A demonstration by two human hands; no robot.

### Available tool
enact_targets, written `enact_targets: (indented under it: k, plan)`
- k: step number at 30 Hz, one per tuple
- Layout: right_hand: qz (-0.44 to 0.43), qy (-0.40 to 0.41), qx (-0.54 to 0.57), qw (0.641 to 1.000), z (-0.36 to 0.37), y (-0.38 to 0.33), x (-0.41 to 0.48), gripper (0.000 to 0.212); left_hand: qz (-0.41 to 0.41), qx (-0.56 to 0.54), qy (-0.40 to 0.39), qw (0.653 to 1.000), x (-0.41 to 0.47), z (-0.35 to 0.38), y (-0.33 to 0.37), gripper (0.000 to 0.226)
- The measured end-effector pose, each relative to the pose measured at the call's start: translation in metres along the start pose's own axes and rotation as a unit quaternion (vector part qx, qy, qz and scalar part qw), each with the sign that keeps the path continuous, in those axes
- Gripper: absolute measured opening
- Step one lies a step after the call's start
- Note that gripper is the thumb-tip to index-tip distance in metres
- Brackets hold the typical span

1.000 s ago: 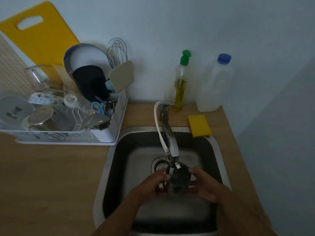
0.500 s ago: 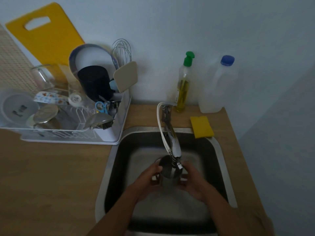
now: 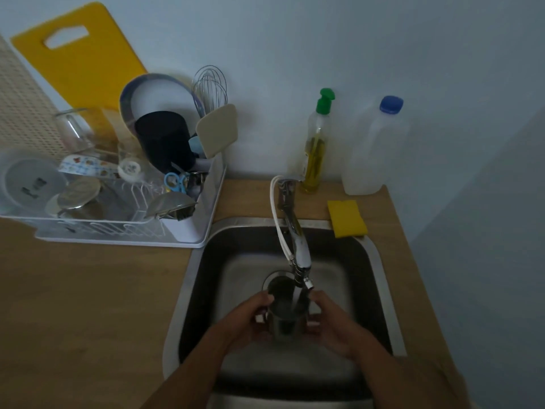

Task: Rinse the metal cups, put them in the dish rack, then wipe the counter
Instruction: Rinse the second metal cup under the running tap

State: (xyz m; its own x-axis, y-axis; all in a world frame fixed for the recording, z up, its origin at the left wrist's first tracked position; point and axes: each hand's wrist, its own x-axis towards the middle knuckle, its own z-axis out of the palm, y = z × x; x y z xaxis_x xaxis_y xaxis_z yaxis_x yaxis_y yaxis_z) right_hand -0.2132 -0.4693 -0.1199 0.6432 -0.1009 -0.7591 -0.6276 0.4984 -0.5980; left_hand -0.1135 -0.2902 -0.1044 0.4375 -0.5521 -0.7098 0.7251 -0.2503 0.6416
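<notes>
A metal cup (image 3: 286, 315) is held upright over the steel sink (image 3: 373, 278), right under the tap's spout (image 3: 300, 258). Water runs from the spout into the cup's open mouth. My left hand (image 3: 250, 320) grips the cup's left side and my right hand (image 3: 328, 321) grips its right side. The white dish rack (image 3: 188, 231) stands on the wooden counter (image 3: 88, 305) at the left, with other metal cups (image 3: 79, 193) lying in it among dishes. A yellow sponge (image 3: 347, 218) lies on the counter behind the sink's right corner.
The rack also holds a dark mug (image 3: 165, 140), a plate, a glass, a whisk, scissors and a spatula. A yellow cutting board (image 3: 79, 57) leans on the wall behind it. A dish soap bottle (image 3: 317, 143) and a blue-capped plastic bottle (image 3: 374, 146) stand behind the tap.
Both hands have turned the cup from tilted to upright under the spout, and water now runs into it. The view has shifted slightly.
</notes>
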Motion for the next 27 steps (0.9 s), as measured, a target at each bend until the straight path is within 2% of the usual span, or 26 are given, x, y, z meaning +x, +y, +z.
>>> enact_targets:
  k: [2, 5, 8, 10, 13, 15, 16, 17, 19, 21, 22, 25, 27]
  plan:
    - [0.027, -0.034, -0.001, 0.999, -0.021, 0.001, -0.005, 0.073, -0.005, 0.047, -0.042, 0.998, -0.003, 0.008, -0.005, 0.029]
    - [0.004, 0.005, 0.022, 1.0, -0.028, -0.003, 0.005, 0.087, 0.032, 0.034, -0.049, 0.998, 0.0, 0.025, -0.012, 0.046]
    - [-0.033, 0.032, 0.052, 0.998, 0.0, 0.001, 0.015, 0.063, 0.052, 0.027, 0.016, 0.998, 0.001, 0.015, -0.004, 0.037]
    - [-0.022, 0.021, 0.037, 0.999, 0.007, 0.008, 0.009, 0.055, 0.032, 0.034, 0.018, 0.999, 0.001, 0.003, -0.001, 0.029]
    - [0.018, -0.01, 0.007, 1.0, -0.016, 0.007, 0.001, 0.077, 0.004, 0.057, -0.032, 0.998, -0.004, 0.007, -0.005, 0.026]
    - [0.02, 0.021, 0.013, 0.999, -0.026, 0.004, 0.006, 0.098, 0.017, 0.056, -0.046, 0.997, -0.005, 0.02, -0.009, 0.029]
    - [0.005, 0.031, 0.025, 0.999, -0.022, 0.003, 0.01, 0.099, 0.033, 0.054, -0.041, 0.997, -0.004, 0.023, -0.01, 0.03]
    - [-0.015, 0.037, 0.031, 0.999, -0.015, 0.002, 0.013, 0.092, 0.046, 0.044, -0.025, 0.998, -0.004, 0.024, -0.009, 0.03]
    - [-0.043, 0.037, 0.033, 0.998, 0.005, 0.004, 0.011, 0.063, 0.042, 0.015, 0.024, 0.999, -0.001, 0.014, -0.003, 0.028]
    - [-0.033, 0.01, 0.03, 0.999, 0.009, 0.009, 0.004, 0.039, 0.015, 0.012, 0.031, 0.999, -0.001, 0.003, 0.0, 0.025]
    - [-0.021, -0.004, 0.021, 1.0, 0.005, 0.01, 0.002, 0.038, 0.0, 0.023, 0.019, 1.0, -0.001, -0.001, -0.001, 0.026]
    - [0.006, 0.005, 0.019, 1.0, -0.014, 0.009, 0.006, 0.065, -0.003, 0.052, -0.02, 0.998, -0.002, 0.006, -0.008, 0.035]
    - [-0.022, 0.029, 0.037, 0.999, -0.007, 0.006, 0.009, 0.06, 0.022, 0.049, -0.014, 0.998, -0.002, 0.015, -0.011, 0.032]
